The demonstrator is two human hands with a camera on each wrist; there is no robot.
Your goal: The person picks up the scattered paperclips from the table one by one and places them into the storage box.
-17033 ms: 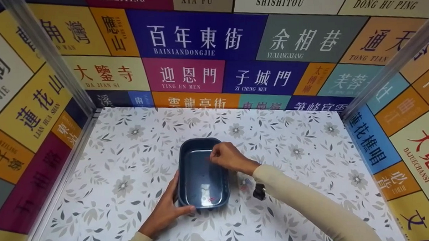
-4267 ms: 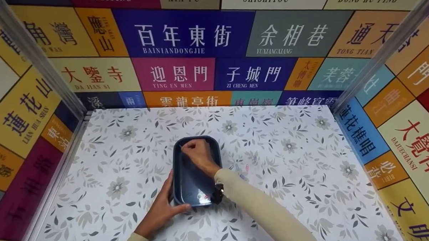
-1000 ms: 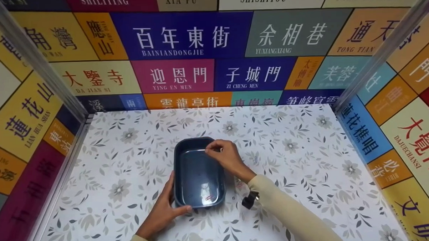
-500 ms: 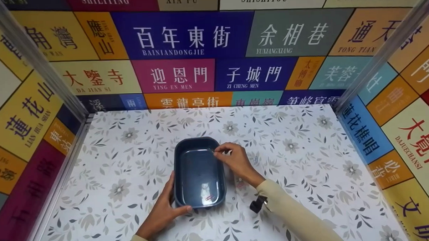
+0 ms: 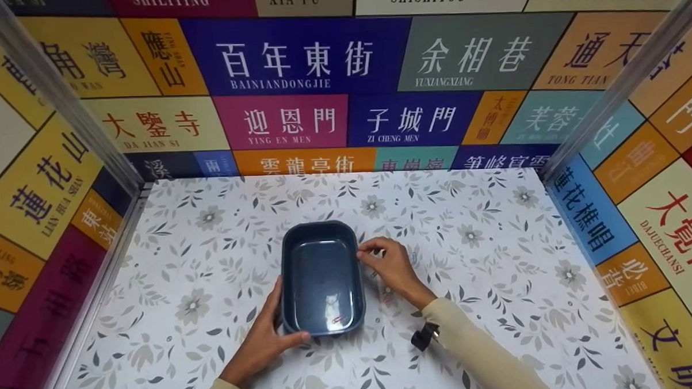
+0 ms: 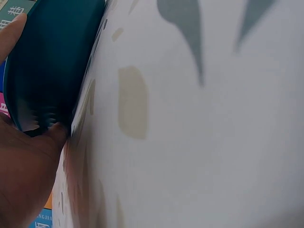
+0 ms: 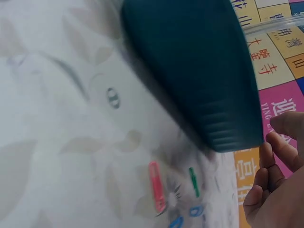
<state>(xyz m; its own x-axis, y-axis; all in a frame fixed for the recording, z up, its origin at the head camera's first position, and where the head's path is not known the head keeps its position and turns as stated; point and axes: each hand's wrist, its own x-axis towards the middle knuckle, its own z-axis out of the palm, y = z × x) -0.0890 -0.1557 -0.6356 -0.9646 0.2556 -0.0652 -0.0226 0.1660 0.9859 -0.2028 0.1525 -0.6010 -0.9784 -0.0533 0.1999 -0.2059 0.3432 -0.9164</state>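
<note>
A dark blue rectangular plastic box (image 5: 323, 287) stands on the flower-patterned table. My left hand (image 5: 264, 335) holds its near left corner, thumb at the front and fingers along the left side. A red paper clip (image 5: 337, 318) lies on the box floor near the front. My right hand (image 5: 392, 268) is just outside the right rim, fingers loosely bent; in the right wrist view its thumb and fingertips are a little apart with nothing seen between them. Below it on the table lie a pink paper clip (image 7: 156, 187), a green one (image 7: 194, 182) and blue ones (image 7: 195, 210).
White table covering (image 5: 477, 339) with a leaf print spreads around the box. Panels with coloured Chinese lettering (image 5: 309, 57) wall in the back and both sides. Clear corner posts (image 5: 601, 93) rise at the back of the table.
My right hand, which was deep inside the box 4.3 s ago, has drawn back right over the rim to outside it. My left hand and the box stay in place.
</note>
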